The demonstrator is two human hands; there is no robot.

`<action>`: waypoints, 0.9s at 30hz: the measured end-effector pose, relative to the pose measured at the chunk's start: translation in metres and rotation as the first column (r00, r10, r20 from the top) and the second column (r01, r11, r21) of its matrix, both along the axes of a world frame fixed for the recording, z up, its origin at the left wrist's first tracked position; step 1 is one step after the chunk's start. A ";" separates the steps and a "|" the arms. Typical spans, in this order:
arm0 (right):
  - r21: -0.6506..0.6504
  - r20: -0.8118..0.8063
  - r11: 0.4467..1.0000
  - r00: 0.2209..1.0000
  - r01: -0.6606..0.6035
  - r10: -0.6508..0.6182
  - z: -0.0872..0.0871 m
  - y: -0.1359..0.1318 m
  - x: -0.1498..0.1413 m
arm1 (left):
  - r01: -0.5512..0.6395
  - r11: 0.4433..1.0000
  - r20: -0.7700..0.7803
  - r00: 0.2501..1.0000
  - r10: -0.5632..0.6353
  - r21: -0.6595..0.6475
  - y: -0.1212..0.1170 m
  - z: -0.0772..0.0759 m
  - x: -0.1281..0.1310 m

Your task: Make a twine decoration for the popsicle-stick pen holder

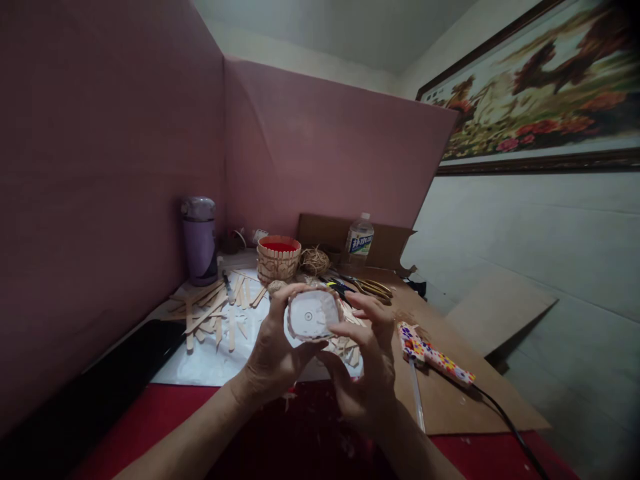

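Note:
A small white cup-like container [309,315] with a brownish rim is held up in front of me, its round-cornered white face with a small ring mark turned toward me. My left hand [277,347] grips it from the left, thumb below and fingers over the top. At its right side is my right hand [367,357], fingers curved and apart, with a fingertip at the white face. Just behind lie wooden craft sticks [205,310] and a small twine ball [275,287], partly hidden by my left hand.
A stick-covered red pot [279,263], a twine bundle [315,261] and a water bottle [361,237] stand at the back. A purple tumbler [199,240] is at left. Pliers [370,287] and a flowered glue gun [435,357] with its cord lie on cardboard [465,407] at right.

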State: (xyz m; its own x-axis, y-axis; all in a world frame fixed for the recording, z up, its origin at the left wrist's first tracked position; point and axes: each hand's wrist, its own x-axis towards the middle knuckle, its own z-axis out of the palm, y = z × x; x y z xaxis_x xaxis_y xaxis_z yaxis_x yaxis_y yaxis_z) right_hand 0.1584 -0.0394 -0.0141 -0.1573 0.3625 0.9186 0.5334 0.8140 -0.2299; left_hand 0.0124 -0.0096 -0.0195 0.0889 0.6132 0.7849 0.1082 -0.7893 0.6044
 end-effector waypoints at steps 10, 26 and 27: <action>-0.687 -0.384 0.604 0.907 -0.404 0.170 -0.012 0.025 -0.004 | 0.160 0.865 0.297 0.955 -0.013 -0.476 0.014 -0.002 -0.002; -0.834 -0.395 0.363 0.909 -0.415 0.132 -0.011 0.030 -0.004 | -0.028 0.890 0.062 0.996 0.063 -0.455 0.021 0.014 -0.033; -0.835 -0.392 0.367 0.911 -0.410 0.127 -0.012 0.031 -0.003 | -0.013 0.881 0.056 0.997 0.045 -0.474 0.022 0.014 -0.035</action>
